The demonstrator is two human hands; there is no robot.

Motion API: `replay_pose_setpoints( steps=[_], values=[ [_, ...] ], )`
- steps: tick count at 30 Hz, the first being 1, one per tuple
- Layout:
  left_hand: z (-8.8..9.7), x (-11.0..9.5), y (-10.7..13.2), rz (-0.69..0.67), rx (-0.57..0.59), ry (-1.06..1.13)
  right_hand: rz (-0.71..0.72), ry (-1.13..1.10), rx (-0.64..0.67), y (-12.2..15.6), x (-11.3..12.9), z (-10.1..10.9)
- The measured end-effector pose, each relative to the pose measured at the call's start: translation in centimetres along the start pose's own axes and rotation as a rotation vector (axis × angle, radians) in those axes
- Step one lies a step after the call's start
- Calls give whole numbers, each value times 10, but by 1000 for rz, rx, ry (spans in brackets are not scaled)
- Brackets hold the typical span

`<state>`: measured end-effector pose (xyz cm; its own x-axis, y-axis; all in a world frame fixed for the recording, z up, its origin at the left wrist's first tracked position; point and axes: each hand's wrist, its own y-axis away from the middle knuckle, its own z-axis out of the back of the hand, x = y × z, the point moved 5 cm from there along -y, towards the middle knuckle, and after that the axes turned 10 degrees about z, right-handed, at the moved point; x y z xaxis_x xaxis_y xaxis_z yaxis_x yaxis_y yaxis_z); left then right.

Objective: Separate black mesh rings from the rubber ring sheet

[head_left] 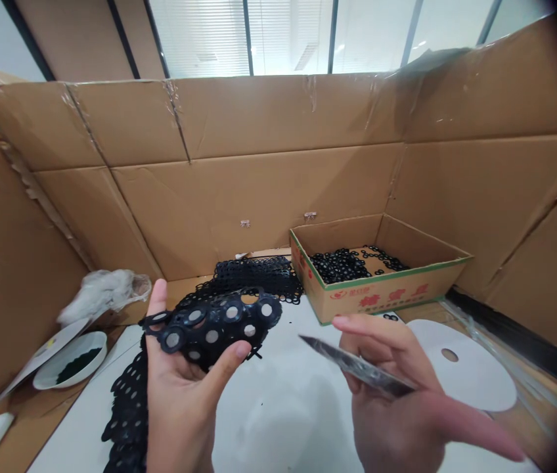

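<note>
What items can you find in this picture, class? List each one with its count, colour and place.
cardboard box: one, brown, back right
rubber rings: many, black, inside the box
perforated rubber sheet: one, black, centre
bowl: one, white, left
powder: one heap, dark green, in the bowl
disc: one, white, right
crumpled wad: one, white, back left
cardboard walls: several panels, brown, surrounding
metal blade: one, grey, in right hand
left hand: one, holding the sheet
right hand: one, holding the blade

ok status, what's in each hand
Left hand holding black perforated rubber strip. Right hand gripping metal blade, apart from strip. Cardboard box of black rings beyond.
</note>
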<state>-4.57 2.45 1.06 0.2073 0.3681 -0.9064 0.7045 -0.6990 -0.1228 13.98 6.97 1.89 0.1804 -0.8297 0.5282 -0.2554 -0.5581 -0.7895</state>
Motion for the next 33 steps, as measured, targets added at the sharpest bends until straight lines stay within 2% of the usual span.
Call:
replay_pose_setpoints(
  steps=[4,7,11,17,21,25,29,33],
  values=[
    [0,-3,0,23,-72,83,91,24,232,12,2,-8],
    [-3,-3,3,73,-120,124,198,-62,345,13,9,-19],
    [-5,-6,6,39,-165,131,344,-58,461,9,17,-35],
    [-5,-5,4,24,-166,143,444,131,450,16,9,-44],
    [-7,-1,6,65,-169,195,525,176,394,21,7,-48],
    [-11,5,8,177,-159,316,568,181,372,20,5,-51],
    [-15,12,8,351,-128,450,579,170,353,18,6,-51],
    [-18,16,12,458,-122,504,595,81,342,15,10,-48]
  ],
)
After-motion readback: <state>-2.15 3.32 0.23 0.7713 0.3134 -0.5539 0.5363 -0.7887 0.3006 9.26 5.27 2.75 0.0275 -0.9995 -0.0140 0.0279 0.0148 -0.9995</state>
